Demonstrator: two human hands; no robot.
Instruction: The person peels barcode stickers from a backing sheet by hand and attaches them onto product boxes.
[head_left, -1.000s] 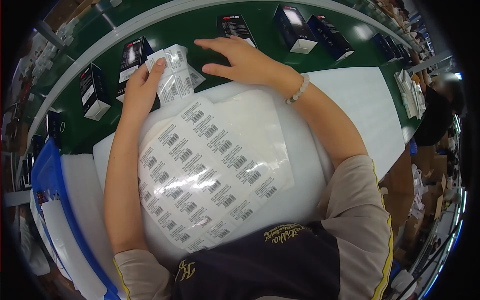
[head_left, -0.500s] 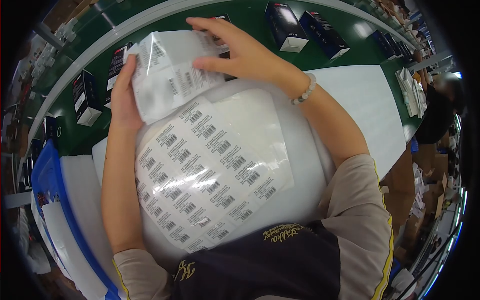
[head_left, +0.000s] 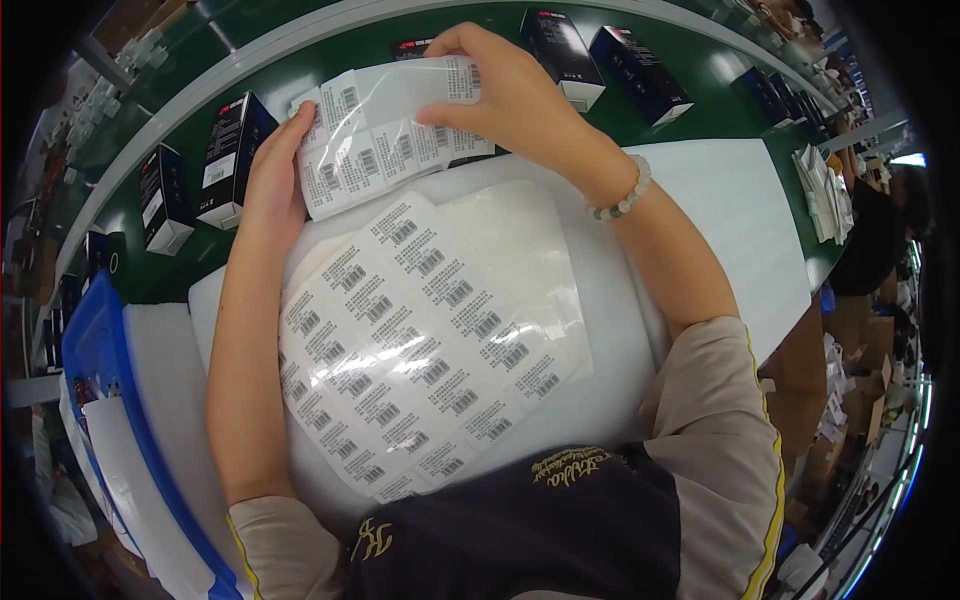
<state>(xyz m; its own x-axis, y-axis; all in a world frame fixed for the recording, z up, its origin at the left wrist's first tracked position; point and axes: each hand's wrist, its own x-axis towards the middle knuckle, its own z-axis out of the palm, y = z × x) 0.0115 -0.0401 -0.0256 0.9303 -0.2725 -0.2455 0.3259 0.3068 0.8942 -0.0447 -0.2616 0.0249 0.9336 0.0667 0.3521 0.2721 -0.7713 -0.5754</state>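
Note:
My left hand [head_left: 272, 185] grips the left edge of a curved sheet of barcode labels [head_left: 375, 130], thumb on its face. At the sheet's right end, my right hand [head_left: 525, 110] has its thumb on the front and its fingers reaching over the upper edge; these fingertips are partly hidden. The raised sheet shows rows of small printed labels and a blank band along its top. Below both hands, a larger stack of glossy barcode label sheets [head_left: 430, 320] lies on white padding [head_left: 610, 290] in front of my body.
Dark printed boxes stand along the green table [head_left: 680, 35], including a box [head_left: 232, 155] left of my hand and another box [head_left: 640, 75] at the back right. At the left is a blue bin [head_left: 105, 330]. Folded white papers [head_left: 822, 190] lie at the right edge.
The held sheet has tilted and flattened, so its label rows show more clearly. My left hand has shifted slightly right, and my right hand has moved a little right along the sheet.

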